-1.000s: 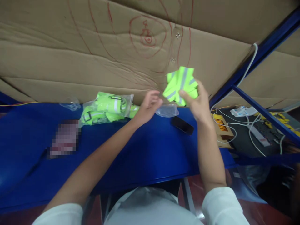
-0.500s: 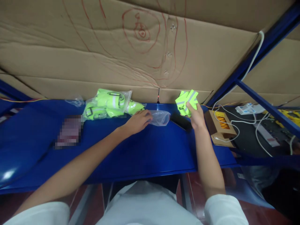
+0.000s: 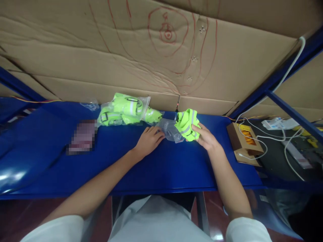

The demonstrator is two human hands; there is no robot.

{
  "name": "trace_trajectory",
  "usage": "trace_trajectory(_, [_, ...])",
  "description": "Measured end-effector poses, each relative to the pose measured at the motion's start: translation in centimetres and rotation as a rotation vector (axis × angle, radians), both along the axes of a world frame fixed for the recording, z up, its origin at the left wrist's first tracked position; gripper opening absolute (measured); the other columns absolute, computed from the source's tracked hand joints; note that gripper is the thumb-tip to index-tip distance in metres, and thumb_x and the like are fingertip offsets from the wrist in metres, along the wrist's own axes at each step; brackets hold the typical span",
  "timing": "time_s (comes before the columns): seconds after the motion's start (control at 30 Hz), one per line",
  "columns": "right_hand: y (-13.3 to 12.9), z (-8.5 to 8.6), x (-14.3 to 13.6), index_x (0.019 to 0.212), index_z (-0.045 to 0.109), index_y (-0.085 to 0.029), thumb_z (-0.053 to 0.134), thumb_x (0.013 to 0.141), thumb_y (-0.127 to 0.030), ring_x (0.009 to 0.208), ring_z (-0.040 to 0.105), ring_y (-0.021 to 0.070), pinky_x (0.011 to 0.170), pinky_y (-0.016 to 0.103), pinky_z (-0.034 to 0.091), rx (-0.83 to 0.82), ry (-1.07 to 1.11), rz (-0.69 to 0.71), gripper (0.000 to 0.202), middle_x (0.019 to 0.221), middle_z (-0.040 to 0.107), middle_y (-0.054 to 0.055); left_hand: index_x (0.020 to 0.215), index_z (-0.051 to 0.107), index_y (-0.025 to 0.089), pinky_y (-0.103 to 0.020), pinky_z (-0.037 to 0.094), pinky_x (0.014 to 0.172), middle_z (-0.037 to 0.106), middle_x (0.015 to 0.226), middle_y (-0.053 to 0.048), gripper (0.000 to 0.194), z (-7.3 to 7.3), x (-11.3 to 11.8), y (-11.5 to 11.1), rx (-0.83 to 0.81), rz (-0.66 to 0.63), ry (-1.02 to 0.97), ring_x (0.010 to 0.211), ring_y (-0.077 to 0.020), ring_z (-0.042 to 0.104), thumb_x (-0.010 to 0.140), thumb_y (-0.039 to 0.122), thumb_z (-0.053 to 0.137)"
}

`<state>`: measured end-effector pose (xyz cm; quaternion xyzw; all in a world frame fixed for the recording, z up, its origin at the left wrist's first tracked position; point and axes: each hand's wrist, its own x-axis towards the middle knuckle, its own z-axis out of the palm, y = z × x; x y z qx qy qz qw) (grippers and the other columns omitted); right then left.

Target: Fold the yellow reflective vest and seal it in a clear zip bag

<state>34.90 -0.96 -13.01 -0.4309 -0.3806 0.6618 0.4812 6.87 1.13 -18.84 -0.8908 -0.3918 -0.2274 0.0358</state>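
Note:
A folded bundle of neon-yellow reflective straps (image 3: 188, 125) with grey stripes is gripped in my right hand (image 3: 205, 136), thumb on top. Just left of it, my left hand (image 3: 149, 143) has its fingers curled on the near end of a clear plastic bag (image 3: 170, 130). The bag's other end meets the lower left side of the bundle; whether any of the bundle is inside it I cannot tell. Behind my left hand lie bagged neon-yellow straps (image 3: 126, 110) with a black buckle showing, and another neon-yellow roll (image 3: 152, 115) at their right end.
A blurred-out rectangular item (image 3: 82, 137) lies on the blue table (image 3: 161, 171) at left. An open cardboard box (image 3: 246, 139) with orange contents stands at right, beside white cables and a power strip (image 3: 280, 123). A cardboard wall (image 3: 126, 74) closes off the back.
My right hand has brought the strap bundle left and down, up to the clear bag. My left hand stays at the bag. The view has shifted slightly.

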Motion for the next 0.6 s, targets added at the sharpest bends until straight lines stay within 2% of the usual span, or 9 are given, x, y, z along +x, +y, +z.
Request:
trace_trajectory(0.23, [-1.3, 1.6, 0.4, 0.123, 0.067, -0.025, 0.095, 0.064, -0.038, 0.089, 0.077, 0.0254, 0.073, 0.036, 0.064, -0.027, -0.129, -0.042, 0.067, 0.113, 0.078, 0.007, 0.098, 0.071, 0.018, -0.043, 0.053, 0.085, 0.068, 0.106, -0.013, 0.022, -0.3, -0.1, -0.4, -0.042, 0.012, -0.100, 0.095, -0.0275, 0.065, 0.103, 0.025, 0.051])
trace_trajectory(0.4, [-1.7, 1.2, 0.2, 0.119, 0.070, -0.025, 0.092, 0.070, -0.034, 0.088, 0.075, 0.0215, 0.073, 0.030, 0.061, -0.026, -0.237, 0.040, 0.054, 0.111, 0.078, 0.005, 0.105, 0.070, 0.016, -0.044, 0.055, 0.090, 0.065, 0.109, -0.014, 0.017, -0.3, -0.1, -0.5, -0.042, 0.029, -0.163, 0.098, -0.0281, 0.063, 0.101, 0.022, 0.054])
trace_trajectory(0.6, [-2.1, 1.5, 0.2, 0.122, 0.069, -0.030, 0.092, 0.070, -0.034, 0.097, 0.074, 0.0231, 0.080, 0.033, 0.061, 0.012, -0.245, -0.022, 0.057, 0.116, 0.077, 0.003, 0.102, 0.070, 0.016, -0.044, 0.055, 0.090, 0.065, 0.108, -0.015, 0.021, 0.4, -0.2, -0.9, -0.013, 0.092, -0.209, 0.098, -0.0285, 0.062, 0.103, 0.025, 0.051])
